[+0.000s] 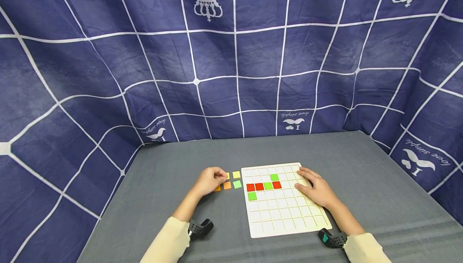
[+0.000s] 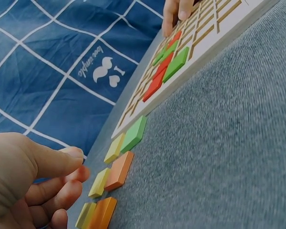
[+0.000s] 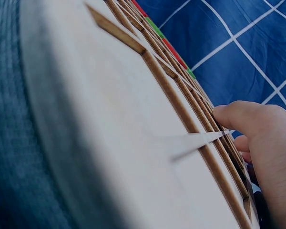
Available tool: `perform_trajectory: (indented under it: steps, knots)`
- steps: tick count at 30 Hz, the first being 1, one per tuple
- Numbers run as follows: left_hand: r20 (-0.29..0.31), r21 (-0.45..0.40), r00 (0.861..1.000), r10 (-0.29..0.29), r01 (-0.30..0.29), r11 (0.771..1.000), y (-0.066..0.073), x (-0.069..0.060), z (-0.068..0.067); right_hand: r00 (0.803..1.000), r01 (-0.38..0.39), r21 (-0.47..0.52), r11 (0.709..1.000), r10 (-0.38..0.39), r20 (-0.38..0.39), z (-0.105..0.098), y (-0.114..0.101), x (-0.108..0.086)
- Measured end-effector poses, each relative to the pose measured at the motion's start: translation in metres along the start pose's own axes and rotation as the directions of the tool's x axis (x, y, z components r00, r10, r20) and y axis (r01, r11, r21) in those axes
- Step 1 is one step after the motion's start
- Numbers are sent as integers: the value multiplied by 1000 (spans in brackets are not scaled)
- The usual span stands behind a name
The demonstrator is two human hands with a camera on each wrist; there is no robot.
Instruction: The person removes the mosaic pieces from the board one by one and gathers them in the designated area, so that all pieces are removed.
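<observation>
My left hand [image 1: 210, 180] hovers at the left end of the loose square tiles, thumb and fingers bent toward each other. In the left wrist view no tile shows between the thumb and fingertips. Beside it lie yellow tiles [image 1: 236, 174], orange tiles [image 1: 227, 185] and a light green tile [image 1: 237, 184]. A pale gridded board [image 1: 285, 215] lies to their right, with red tiles [image 1: 250, 187] and green tiles [image 1: 252, 196] set in its upper left squares. Fingers spread, my right hand [image 1: 318, 188] rests on the board's right edge.
The grey cloth-covered table [image 1: 173, 166] extends around the board and tiles. A dark blue curtain [image 1: 217, 62] with white grid lines stands behind it and along the sides. Black bands with camera mounts [image 1: 200, 229] sit on both wrists.
</observation>
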State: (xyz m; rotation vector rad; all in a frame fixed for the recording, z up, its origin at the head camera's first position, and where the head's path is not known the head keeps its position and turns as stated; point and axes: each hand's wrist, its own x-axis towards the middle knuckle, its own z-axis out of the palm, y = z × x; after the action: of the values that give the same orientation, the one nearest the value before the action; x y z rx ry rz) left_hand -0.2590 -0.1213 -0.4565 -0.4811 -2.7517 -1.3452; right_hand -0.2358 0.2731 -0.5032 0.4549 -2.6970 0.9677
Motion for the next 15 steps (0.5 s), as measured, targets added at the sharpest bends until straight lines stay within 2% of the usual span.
perform_trajectory:
  steps: [2,11,15]
  knots:
    - [3,5,1000,16,-16,1000,0,0,1,1000,-2,2,1000,2,1,0,0,0]
    - [36,-25,999,-7,8,1000,8,3,8,1000,-7,-2,1000,7,2,0,-1,0]
    - [41,-45,999,6,-4,999,12,5,11,1000,-2,-6,1000,2,0,-1,-2,0]
